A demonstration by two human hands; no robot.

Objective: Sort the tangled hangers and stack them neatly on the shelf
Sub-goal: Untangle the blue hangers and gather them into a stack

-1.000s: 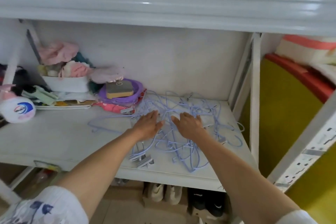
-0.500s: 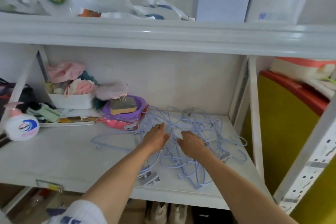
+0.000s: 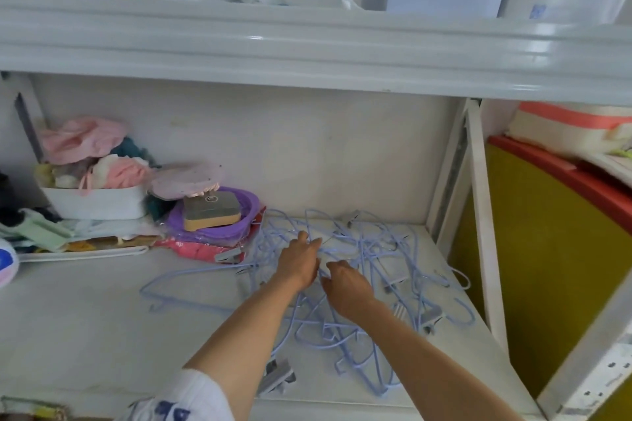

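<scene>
On the right half of the white shelf (image 3: 85,335), a tangle of pale blue hangers (image 3: 376,260) sprawled from the back wall to the front edge, hemmed by the white upright (image 3: 482,232) on the right, with bare shelf open to the left. One hanger (image 3: 191,287) lay apart, its long axis running left to right, hook at the left end. Both hands lay on the tangle: the left hand (image 3: 301,261) rested with fingers extended, and the right hand (image 3: 345,284) curled its fingers into the wires.
</scene>
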